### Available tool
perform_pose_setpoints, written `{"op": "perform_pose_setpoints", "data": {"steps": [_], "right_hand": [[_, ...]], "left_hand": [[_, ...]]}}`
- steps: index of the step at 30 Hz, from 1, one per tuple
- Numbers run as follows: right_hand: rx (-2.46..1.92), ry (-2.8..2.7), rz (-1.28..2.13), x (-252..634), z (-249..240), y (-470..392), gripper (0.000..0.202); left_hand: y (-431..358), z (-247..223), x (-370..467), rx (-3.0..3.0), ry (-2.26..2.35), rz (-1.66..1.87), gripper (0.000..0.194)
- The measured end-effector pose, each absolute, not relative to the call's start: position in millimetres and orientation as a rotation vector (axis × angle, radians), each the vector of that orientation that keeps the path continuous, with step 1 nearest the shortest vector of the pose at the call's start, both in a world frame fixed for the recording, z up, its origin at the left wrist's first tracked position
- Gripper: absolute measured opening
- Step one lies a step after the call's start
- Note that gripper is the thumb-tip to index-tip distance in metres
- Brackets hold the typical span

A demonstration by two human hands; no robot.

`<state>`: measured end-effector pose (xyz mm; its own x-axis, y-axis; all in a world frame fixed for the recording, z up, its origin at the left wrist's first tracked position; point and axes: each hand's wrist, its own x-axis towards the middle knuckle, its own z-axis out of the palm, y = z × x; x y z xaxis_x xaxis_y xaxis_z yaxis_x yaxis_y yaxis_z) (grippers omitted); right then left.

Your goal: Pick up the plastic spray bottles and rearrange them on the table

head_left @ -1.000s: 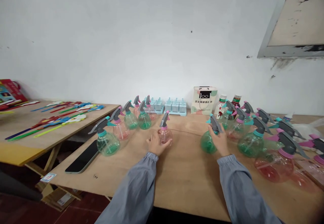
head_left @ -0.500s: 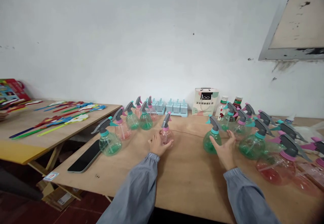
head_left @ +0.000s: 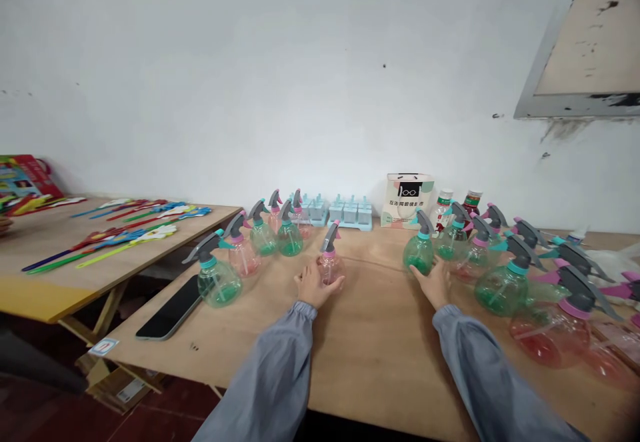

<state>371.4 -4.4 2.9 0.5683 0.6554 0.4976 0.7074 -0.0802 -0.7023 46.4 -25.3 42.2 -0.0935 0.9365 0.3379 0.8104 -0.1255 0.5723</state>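
My left hand [head_left: 314,284] is wrapped round the lower left side of a small clear pink spray bottle [head_left: 331,269] with a grey and pink trigger head. The bottle stands upright on the wooden table. My right hand [head_left: 434,283] grips the base of a green spray bottle [head_left: 419,253] with a grey and turquoise head. Its thumb lies across the front of that bottle, and the bottle's body partly hides the other fingers. Close to the right hand stand another green spray bottle [head_left: 451,242] and a pink one [head_left: 475,259].
More green and pink spray bottles [head_left: 289,237] stand at the left, and several [head_left: 503,289] crowd the right. A phone [head_left: 169,309] lies near the left edge. Pale blue ice-pop moulds [head_left: 350,214] and a paper bag [head_left: 407,203] line the wall. Colourful hand-shaped sticks [head_left: 115,239] cover the neighbouring table.
The green spray bottle has moved back toward the wall, with my right hand following it and closing in on its base. My left hand has stayed on the pink bottle.
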Motion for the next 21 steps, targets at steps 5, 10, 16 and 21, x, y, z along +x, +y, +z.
{"op": "perform_pose_setpoints", "data": {"steps": [5, 10, 16, 21], "right_hand": [[-1.774, -1.061, -0.07, 380.0, 8.6, 30.7, 0.079], [-1.796, -1.003, -0.053, 386.3, 11.1, 51.3, 0.083], [-1.786, -0.96, -0.029, 385.7, 13.6, 58.5, 0.083], [-1.703, -0.975, -0.03, 378.4, 13.9, 45.8, 0.095]], "left_hand": [[-25.3, 43.2, 45.5, 1.985, 1.944, 0.982, 0.074], [-22.7, 40.3, 45.0, 1.996, 1.962, 0.991, 0.075], [-22.5, 39.2, 44.8, 1.985, 1.957, 0.976, 0.076], [-24.0, 40.4, 45.2, 1.983, 1.959, 0.972, 0.079]]}}
